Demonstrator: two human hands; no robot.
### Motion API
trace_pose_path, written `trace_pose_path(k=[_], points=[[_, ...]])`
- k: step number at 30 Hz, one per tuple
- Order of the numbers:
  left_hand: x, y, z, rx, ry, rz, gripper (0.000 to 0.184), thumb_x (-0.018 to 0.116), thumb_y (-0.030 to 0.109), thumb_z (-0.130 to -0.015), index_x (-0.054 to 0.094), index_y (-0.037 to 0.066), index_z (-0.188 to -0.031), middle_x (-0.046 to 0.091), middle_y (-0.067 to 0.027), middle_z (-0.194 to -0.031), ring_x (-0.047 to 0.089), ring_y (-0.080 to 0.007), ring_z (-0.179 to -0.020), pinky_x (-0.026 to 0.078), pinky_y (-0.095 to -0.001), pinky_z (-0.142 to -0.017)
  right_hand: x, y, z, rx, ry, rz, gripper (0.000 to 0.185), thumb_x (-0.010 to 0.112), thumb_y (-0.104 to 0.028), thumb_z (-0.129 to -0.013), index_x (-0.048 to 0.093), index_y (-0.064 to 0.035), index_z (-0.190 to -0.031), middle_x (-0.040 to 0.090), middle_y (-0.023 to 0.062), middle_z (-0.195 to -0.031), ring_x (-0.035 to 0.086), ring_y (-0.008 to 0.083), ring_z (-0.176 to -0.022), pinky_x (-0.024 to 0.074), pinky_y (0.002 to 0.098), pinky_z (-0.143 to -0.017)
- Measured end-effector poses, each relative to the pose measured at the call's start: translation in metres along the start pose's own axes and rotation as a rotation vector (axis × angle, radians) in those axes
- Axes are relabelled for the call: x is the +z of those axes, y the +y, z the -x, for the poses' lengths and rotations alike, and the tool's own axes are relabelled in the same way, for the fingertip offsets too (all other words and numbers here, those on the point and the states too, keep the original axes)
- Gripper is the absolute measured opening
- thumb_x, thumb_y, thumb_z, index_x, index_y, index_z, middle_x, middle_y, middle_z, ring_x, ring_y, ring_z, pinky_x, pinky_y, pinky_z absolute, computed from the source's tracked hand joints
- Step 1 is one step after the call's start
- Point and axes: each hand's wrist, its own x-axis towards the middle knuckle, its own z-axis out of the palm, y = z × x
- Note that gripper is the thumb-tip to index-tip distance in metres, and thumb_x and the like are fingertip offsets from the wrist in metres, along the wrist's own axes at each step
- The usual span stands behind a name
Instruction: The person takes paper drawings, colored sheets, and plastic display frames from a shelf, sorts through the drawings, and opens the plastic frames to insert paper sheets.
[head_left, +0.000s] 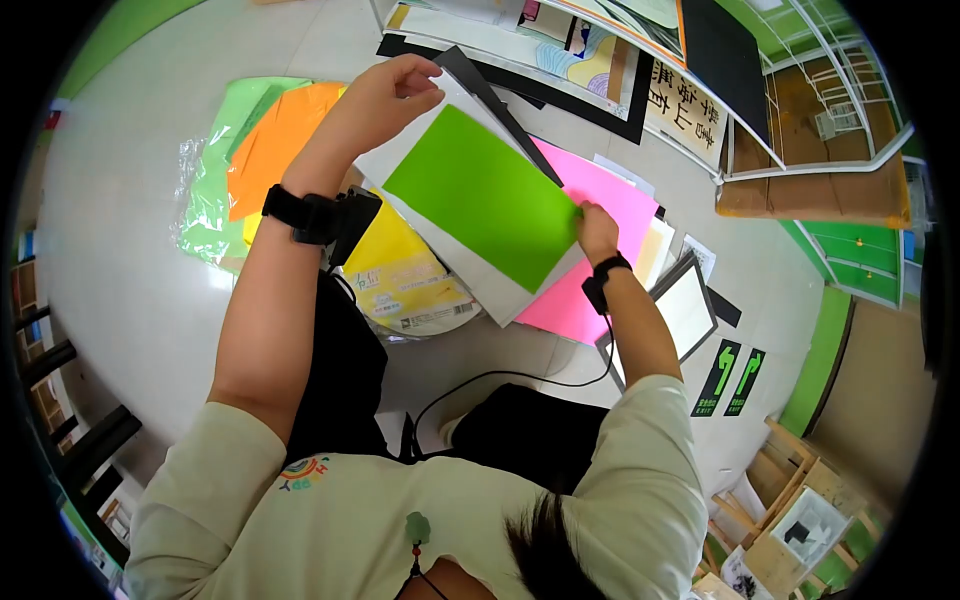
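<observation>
A bright green sheet of paper [485, 190] lies on top of a larger white sheet [395, 150], slightly askew to it. My left hand [392, 88] is at the white sheet's upper corner, fingers curled and thumb and fingertips against its edge; the exact contact is partly hidden. At the green sheet's right corner, my right hand [598, 232] pinches the paper between thumb and fingers. A pink sheet [575, 300] is partly covered beneath them. Dark grey board [495, 110] shows along the far edge of the white sheet.
Yellow paper in clear packaging [400, 270] lies left of the sheets. Farther left are orange paper [275, 150] and light green paper [225, 150]. A grey-edged frame [690, 315] lies at right. A white metal rack [800, 180] holds artworks at upper right. A black cable [500, 373] crosses near my legs.
</observation>
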Motion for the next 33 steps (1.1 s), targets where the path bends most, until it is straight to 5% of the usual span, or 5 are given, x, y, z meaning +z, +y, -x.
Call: trace_pose_path(k=[6,13,20,31,33], points=[[-0.001,-0.029,-0.018,0.019,0.006,0.010,0.030,0.066,0.020,-0.083,0.060,0.004,-0.107,0.066,-0.0087,-0.092,0.062,-0.0182,-0.087,0.050,-0.0280,-0.076,-0.038,0.058,0.052,0.164,-0.121,-0.998,0.019,0.057,-0.006,-0.088,0.061,-0.0030,-0.107,0.066,0.0074,-0.088,0.062,0.0124,-0.074,0.0518,0.0239,-0.055],[-0.004,-0.043,-0.021,0.063,-0.028,-0.088,0.030,0.063,0.017,-0.086,0.058,0.004,-0.112,0.065,-0.0067,-0.096,0.061,-0.0167,-0.092,0.048,-0.0276,-0.079,-0.041,0.134,0.185,0.707,0.172,-1.574,0.031,0.054,-0.002,-0.090,0.048,0.0041,-0.119,0.064,0.0113,-0.096,0.063,0.0165,-0.077,0.0543,0.0253,-0.067],[0.002,-0.037,-0.021,-0.019,-0.126,-0.111,0.029,0.062,0.015,-0.086,0.058,0.003,-0.111,0.065,-0.0073,-0.095,0.061,-0.0162,-0.091,0.048,-0.0277,-0.080,0.051,0.192,0.346,1.269,0.590,-1.550,0.024,0.049,0.003,-0.088,0.053,-0.0045,-0.111,0.060,0.0092,-0.095,0.060,0.0197,-0.077,0.0540,0.0299,-0.066],[0.011,-0.024,-0.008,-0.080,-0.234,-0.185,0.028,0.061,0.014,-0.086,0.056,0.002,-0.112,0.062,-0.0051,-0.093,0.059,-0.0145,-0.088,0.047,-0.0267,-0.079,0.096,0.228,0.358,1.544,0.363,-1.340,0.025,0.049,0.001,-0.088,0.052,-0.0026,-0.112,0.059,0.0123,-0.100,0.061,0.0231,-0.083,0.0555,0.0341,-0.065],[0.011,-0.026,-0.007,-0.064,-0.220,-0.171,0.027,0.062,0.016,-0.086,0.057,0.003,-0.109,0.062,-0.0038,-0.089,0.059,-0.0140,-0.085,0.047,-0.0259,-0.075,0.099,0.228,0.355,1.583,0.432,-1.299,0.011,0.057,-0.004,-0.085,0.059,-0.0007,-0.096,0.059,0.0111,-0.081,0.057,0.0197,-0.066,0.0480,0.0308,-0.055]])
